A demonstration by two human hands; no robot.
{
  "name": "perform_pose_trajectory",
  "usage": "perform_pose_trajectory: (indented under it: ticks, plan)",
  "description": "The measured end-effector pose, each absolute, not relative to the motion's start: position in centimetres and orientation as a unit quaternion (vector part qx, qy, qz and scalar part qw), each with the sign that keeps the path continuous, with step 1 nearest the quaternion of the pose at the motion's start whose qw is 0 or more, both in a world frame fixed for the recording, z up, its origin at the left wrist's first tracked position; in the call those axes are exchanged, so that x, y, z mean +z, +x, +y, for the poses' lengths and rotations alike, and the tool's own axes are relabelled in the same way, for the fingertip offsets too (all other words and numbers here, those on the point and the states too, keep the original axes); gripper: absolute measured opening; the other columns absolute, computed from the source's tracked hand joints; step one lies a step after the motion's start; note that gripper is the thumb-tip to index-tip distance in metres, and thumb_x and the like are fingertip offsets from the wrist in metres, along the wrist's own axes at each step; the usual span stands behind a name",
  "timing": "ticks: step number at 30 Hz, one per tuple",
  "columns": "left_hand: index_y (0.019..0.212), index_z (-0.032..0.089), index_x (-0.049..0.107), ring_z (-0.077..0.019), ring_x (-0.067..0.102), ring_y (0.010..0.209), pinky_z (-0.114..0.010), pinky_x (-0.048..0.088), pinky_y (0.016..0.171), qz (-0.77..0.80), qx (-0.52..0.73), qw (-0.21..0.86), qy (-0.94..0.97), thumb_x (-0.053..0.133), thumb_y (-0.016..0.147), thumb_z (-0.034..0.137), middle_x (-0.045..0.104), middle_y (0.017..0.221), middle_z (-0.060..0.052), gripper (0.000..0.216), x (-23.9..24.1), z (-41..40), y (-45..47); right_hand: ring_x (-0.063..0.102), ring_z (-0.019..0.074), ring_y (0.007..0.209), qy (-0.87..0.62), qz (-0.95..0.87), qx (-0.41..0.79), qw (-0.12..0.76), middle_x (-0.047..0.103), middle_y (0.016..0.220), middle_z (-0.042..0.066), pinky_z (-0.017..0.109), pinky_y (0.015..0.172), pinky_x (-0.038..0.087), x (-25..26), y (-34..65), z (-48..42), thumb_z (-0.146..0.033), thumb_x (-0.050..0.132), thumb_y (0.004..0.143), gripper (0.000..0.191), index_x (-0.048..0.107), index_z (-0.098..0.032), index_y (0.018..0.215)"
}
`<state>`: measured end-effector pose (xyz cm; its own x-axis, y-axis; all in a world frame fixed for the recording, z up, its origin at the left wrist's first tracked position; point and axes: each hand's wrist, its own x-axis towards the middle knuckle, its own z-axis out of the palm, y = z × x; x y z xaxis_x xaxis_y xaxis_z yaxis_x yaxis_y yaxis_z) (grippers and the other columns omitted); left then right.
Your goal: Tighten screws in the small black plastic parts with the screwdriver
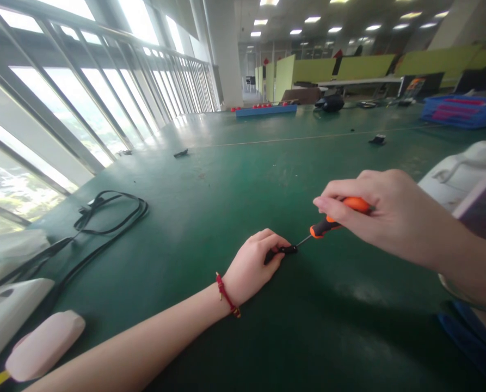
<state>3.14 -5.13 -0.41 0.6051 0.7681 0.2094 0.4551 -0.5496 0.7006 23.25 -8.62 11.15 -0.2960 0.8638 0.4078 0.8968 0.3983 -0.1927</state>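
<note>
My right hand (pixel 373 212) is closed round the orange and black handle of a screwdriver (pixel 323 226). The thin metal shaft slants down to the left, and its tip meets the end of a small black part (pixel 289 249). Pinched between the thumb and fingers of my left hand (pixel 259 261), that part is held low at the green tabletop (pixel 234 190). My fingers cover its left portion, so its full shape is hidden. A red cord bracelet (pixel 226 296) circles my left wrist.
Black cables (pixel 112 218) coil at the left, near a pale pink rounded object (pixel 47 345). White objects (pixel 467 171) stand at the right, behind my right hand. Farther back are a blue tray (pixel 267 110), a blue basket (pixel 463 111) and small black pieces (pixel 377 140). A metal railing (pixel 116 81) borders the left side.
</note>
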Motion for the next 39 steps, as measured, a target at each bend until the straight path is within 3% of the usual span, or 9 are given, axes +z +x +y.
perform_pose_trajectory:
  ticks: [4,8,16,20,24,28,32,36,39]
  plan:
    - [0.098,0.019,0.068,-0.0159,0.058,0.086,-0.029,0.049,0.082,0.364,0.254,0.305,0.843,0.053,0.082,0.009,0.062,0.094,-0.004,0.023,-0.45,-5.03,3.15,0.05,0.0127,0.053,-0.537,-0.81,-0.033,0.232,0.06,0.063,-0.004,0.026,0.051,0.034,11.34,23.42,-8.65,-0.037,0.054,0.077,0.024,0.056,-0.025,0.098]
    - [0.098,0.019,0.068,-0.0155,0.058,0.085,-0.029,0.049,0.081,0.363,0.257,0.299,0.844,0.053,0.082,0.01,0.062,0.094,-0.004,0.024,-0.51,-5.04,3.16,0.045,0.0117,0.045,-0.556,-0.799,-0.041,0.225,0.053,0.05,-0.004,0.027,0.048,0.03,11.27,23.57,-8.46,-0.045,0.047,0.084,0.025,0.061,-0.027,0.073]
    - [0.096,0.02,0.066,-0.0172,0.057,0.086,-0.032,0.047,0.08,0.389,0.253,0.261,0.847,0.056,0.08,0.012,0.064,0.091,-0.002,0.02,-0.31,-5.24,3.05,0.044,0.0101,0.045,-0.549,-0.798,-0.014,0.248,0.055,0.055,-0.005,0.026,0.046,0.03,11.01,23.47,-8.25,-0.045,0.049,0.084,0.022,0.06,-0.026,0.078]
    - [0.094,0.019,0.066,-0.0176,0.057,0.086,-0.033,0.046,0.08,0.398,0.246,0.252,0.847,0.057,0.08,0.013,0.064,0.091,-0.002,0.018,-0.11,-5.28,3.12,0.049,0.0102,0.048,-0.521,-0.806,-0.002,0.28,0.06,0.063,-0.005,0.025,0.045,0.032,10.8,23.59,-8.14,-0.035,0.059,0.075,0.025,0.057,-0.027,0.099]
    - [0.093,0.02,0.066,-0.0168,0.057,0.085,-0.032,0.046,0.08,0.397,0.246,0.254,0.847,0.057,0.081,0.014,0.063,0.089,-0.001,0.017,-0.02,-5.28,3.14,0.041,0.008,0.04,-0.518,-0.807,-0.004,0.283,0.051,0.048,-0.006,0.025,0.042,0.028,10.67,23.47,-8.16,-0.041,0.053,0.081,0.02,0.06,-0.025,0.072]
    - [0.091,0.02,0.067,-0.0168,0.056,0.085,-0.032,0.046,0.079,0.396,0.241,0.255,0.849,0.057,0.081,0.014,0.064,0.089,-0.001,0.016,0.0,-5.25,3.13,0.048,0.009,0.046,-0.504,-0.811,-0.009,0.297,0.058,0.059,-0.007,0.023,0.045,0.033,10.69,23.33,-8.24,-0.031,0.061,0.071,0.023,0.056,-0.026,0.093]
    - [0.092,0.02,0.068,-0.017,0.057,0.086,-0.032,0.046,0.08,0.393,0.244,0.258,0.848,0.056,0.081,0.013,0.064,0.09,-0.001,0.018,-0.02,-5.29,3.17,0.039,0.007,0.039,-0.522,-0.804,-0.013,0.285,0.05,0.047,-0.007,0.023,0.041,0.028,10.75,23.35,-8.23,-0.039,0.052,0.082,0.02,0.059,-0.024,0.07]
    - [0.093,0.021,0.068,-0.0174,0.056,0.084,-0.032,0.046,0.079,0.399,0.24,0.253,0.848,0.056,0.079,0.013,0.064,0.089,-0.002,0.02,-0.01,-5.32,3.19,0.048,0.0089,0.048,-0.519,-0.808,-0.011,0.279,0.059,0.062,-0.006,0.022,0.046,0.034,10.98,23.51,-8.2,-0.032,0.058,0.074,0.02,0.057,-0.025,0.092]
    - [0.093,0.02,0.068,-0.0178,0.056,0.085,-0.033,0.046,0.08,0.396,0.244,0.252,0.849,0.056,0.078,0.012,0.064,0.09,-0.002,0.02,-0.01,-5.26,3.16,0.042,0.0083,0.044,-0.542,-0.805,-0.017,0.241,0.053,0.052,-0.006,0.023,0.044,0.03,11.24,23.61,-8.19,-0.041,0.051,0.082,0.02,0.059,-0.024,0.076]
